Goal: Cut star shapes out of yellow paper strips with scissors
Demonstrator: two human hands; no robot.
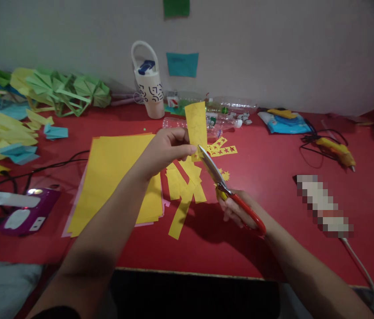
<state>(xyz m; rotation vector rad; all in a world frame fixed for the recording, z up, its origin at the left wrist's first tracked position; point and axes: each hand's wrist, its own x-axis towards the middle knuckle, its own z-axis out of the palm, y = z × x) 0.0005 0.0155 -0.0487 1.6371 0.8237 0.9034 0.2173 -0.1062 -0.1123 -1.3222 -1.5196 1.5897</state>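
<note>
My left hand (pixel 170 149) pinches the lower end of a yellow paper strip (pixel 196 124), which stands upright above the table. Red-handled scissors (pixel 244 210) are in my right hand (pixel 235 210), their blades pointing up and left, with the tips at the strip's lower edge beside my left fingertips. Below lie several cut yellow strips (pixel 178 219), overlapping. Strips with star-shaped holes (pixel 228 150) and small yellow stars (pixel 225 176) are just behind the blades. A stack of yellow sheets (pixel 113 177) lies partly under my left forearm.
Folded paper shapes (pixel 57 88) and a purple power strip (pixel 32 212) are at left. At the back stand a white tumbler (pixel 150 91) and lying plastic bottles (pixel 223 119). A blue packet (pixel 284 122), a yellow glue gun (pixel 336 149) and a pixelated object (pixel 322 206) lie right.
</note>
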